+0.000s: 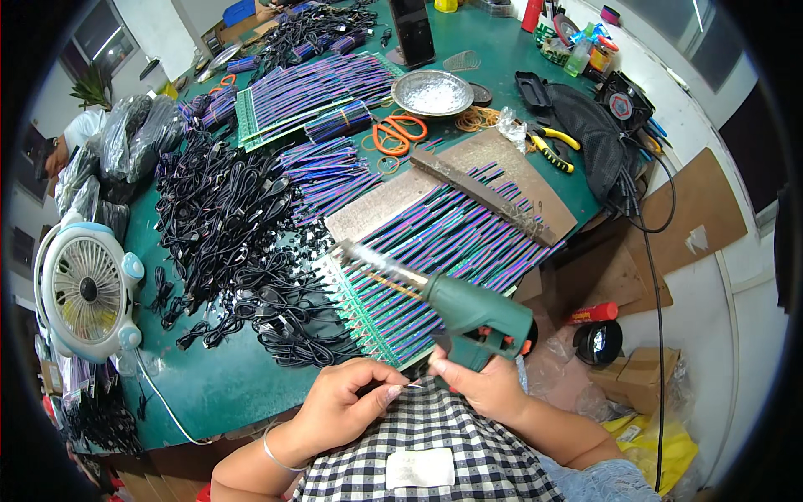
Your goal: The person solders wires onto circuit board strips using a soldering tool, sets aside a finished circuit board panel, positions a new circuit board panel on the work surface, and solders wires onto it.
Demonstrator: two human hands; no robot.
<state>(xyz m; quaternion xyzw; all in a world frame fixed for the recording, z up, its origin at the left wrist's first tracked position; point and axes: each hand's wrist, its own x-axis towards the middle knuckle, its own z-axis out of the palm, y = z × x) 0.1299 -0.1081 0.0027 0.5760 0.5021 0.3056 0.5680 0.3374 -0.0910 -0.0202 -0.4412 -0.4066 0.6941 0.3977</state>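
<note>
My right hand is closed round the grip of a green soldering gun, whose metal nozzle points left over the work. Thumb and finger of my left hand pinch thin wire ends just above my checked apron. Beyond both hands lies a row of green circuit boards with purple-and-black striped wires running off to the right. A wooden bar rests across those wires on a brown board. Black cables are heaped to the left of the boards.
A white fan stands at the left edge of the green table. Toward the back are a metal bowl, orange scissors, yellow-handled cutters, more wired boards and a phone. A black cord hangs at right.
</note>
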